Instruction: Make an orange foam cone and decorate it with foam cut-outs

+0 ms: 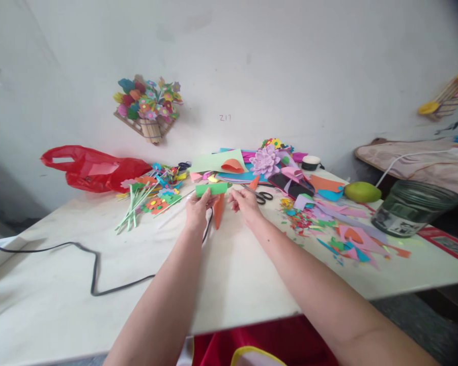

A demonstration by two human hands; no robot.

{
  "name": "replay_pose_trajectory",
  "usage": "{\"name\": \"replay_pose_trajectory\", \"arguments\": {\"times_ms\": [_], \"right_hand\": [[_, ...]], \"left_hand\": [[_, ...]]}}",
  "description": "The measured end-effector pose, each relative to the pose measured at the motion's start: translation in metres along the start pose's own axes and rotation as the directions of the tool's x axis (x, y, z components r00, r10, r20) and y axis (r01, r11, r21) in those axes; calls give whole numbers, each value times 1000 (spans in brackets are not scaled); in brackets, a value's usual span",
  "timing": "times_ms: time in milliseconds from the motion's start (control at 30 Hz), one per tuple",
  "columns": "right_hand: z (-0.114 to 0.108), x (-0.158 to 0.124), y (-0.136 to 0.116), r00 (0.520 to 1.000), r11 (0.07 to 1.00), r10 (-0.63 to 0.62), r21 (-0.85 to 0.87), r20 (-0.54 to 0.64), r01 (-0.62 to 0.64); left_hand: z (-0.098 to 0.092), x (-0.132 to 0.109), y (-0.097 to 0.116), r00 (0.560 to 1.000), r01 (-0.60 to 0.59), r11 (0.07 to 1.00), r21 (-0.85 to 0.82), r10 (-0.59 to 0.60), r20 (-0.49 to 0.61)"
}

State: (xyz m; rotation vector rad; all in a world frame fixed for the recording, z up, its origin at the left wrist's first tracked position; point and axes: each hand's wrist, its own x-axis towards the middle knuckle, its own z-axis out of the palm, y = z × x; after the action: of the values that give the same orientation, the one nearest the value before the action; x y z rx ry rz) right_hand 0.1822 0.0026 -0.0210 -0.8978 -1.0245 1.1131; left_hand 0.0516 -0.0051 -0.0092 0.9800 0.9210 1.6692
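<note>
My left hand (199, 206) is closed on a strip of green craft sheet (213, 189), held level above the table between thumb and fingers. Close to the strip's right end, my right hand (246, 202) has its fingers pinched together; what they hold, if anything, is too small to make out. Just behind the right hand lie black-handled scissors (265, 197), their blades partly hidden. An orange object (219, 212) of unclear kind shows below the strip, between my hands, with a black cable beside it.
On the left are a red plastic bag (99, 170), pale green sticks (133, 211) and foam flowers (156, 203). A black cable (95, 269) crosses the table (236, 284). Rightward are a phone (292, 186), coloured scraps (351, 239), a green fruit (362, 192) and a glass jar (412, 206).
</note>
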Motion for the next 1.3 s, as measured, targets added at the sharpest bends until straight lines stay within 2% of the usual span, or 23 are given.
{"name": "replay_pose_trajectory", "arguments": {"times_ms": [133,233,333,400,533,633,900,1133,1300], "right_hand": [[0,-1,1,997,997,68,25,38,-69],[1,-3,-1,981,992,107,51,163,-117],[3,-6,-3,944,989,124,45,305,-144],[4,-7,-2,937,989,110,53,331,-135],[8,-7,0,967,990,80,95,240,-106],[8,-7,-1,981,989,66,119,181,-88],[9,-9,-5,983,991,69,104,169,-88],[4,-6,-4,990,999,12,42,138,-18],[2,-5,-4,991,999,49,6,121,-50]], "left_hand": [[0,0,-1,1000,22,1000,-21,-22,5],[-2,1,-3,1000,21,1000,-13,-21,20],[-2,2,-4,998,6,1000,8,-7,58],[-1,0,-4,994,5,1000,26,-8,113],[4,-4,-4,977,-15,997,78,-2,214],[8,-7,-4,972,-52,995,83,32,233],[7,-6,-1,989,-66,989,131,47,144],[0,1,-3,997,-52,994,99,45,69],[-1,1,-2,999,-23,994,104,20,31]]}}
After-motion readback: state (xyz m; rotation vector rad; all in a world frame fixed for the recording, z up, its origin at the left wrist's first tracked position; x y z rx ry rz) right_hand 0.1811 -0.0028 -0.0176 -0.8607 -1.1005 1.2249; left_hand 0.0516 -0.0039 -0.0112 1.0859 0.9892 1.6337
